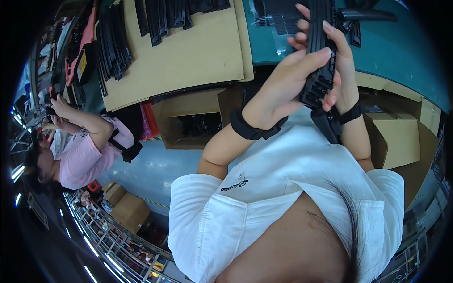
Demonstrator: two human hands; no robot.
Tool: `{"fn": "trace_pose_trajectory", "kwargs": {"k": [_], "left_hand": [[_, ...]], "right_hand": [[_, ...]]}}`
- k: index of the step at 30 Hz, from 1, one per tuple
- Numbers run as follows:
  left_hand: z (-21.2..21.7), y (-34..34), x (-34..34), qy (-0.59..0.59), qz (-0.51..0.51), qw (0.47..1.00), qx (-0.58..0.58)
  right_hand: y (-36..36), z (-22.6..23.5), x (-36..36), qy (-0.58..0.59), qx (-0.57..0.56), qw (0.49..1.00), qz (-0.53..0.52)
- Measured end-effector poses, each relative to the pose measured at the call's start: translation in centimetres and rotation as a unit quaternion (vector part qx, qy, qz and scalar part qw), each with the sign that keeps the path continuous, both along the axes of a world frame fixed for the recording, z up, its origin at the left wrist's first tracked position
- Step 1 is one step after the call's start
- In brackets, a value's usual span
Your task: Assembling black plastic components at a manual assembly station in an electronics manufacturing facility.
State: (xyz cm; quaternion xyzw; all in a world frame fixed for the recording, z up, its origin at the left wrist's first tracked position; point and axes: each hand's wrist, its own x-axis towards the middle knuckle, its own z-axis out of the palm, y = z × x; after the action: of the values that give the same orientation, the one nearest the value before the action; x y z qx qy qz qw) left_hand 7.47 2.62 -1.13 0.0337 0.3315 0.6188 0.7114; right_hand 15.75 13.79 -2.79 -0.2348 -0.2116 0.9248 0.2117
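Both my hands hold a long black plastic part (318,35), ribbed along its length with clip-like shapes at its lower end. My left hand (288,78) is closed on it from the left, thumb pressed across its face and fingers behind. My right hand (347,63) grips the right side, its thumb near the upper portion and some fingertips showing lower down. Below the hands a smooth black piece (325,126) slants down in front of my shirt; whether it belongs to the same part I cannot tell. The part's top end runs out of view.
Black strips (113,49) lie in rows on a cardboard sheet (188,63) at the left. More black parts (368,15) rest on the teal tabletop (387,56). Beneath the bench stand an open carton (184,99) and another carton (396,141). A co-worker in pink (85,158) works at the far left.
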Motion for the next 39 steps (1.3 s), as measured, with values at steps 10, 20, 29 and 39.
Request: {"fn": "trace_pose_trajectory", "kwargs": {"k": [10,20,29,39], "left_hand": [[-0.6,-0.3,-0.7,-0.021,-0.062,0.996,0.063],[-0.9,-1.7,0.5,0.202,0.004,0.978,0.053],[-0.9,-2.0,-0.2,0.209,-0.034,0.977,0.028],[-2.0,2.5,-8.2,0.876,-0.056,0.446,0.177]], "right_hand": [[3.6,-8.1,-0.9,0.359,-0.150,0.918,0.075],[4.6,-3.2,2.7,-0.019,0.083,0.983,-0.163],[4.2,-2.9,3.2,0.148,0.026,0.977,-0.154],[3.6,0.3,2.0,0.126,-0.157,0.978,-0.056]]}}
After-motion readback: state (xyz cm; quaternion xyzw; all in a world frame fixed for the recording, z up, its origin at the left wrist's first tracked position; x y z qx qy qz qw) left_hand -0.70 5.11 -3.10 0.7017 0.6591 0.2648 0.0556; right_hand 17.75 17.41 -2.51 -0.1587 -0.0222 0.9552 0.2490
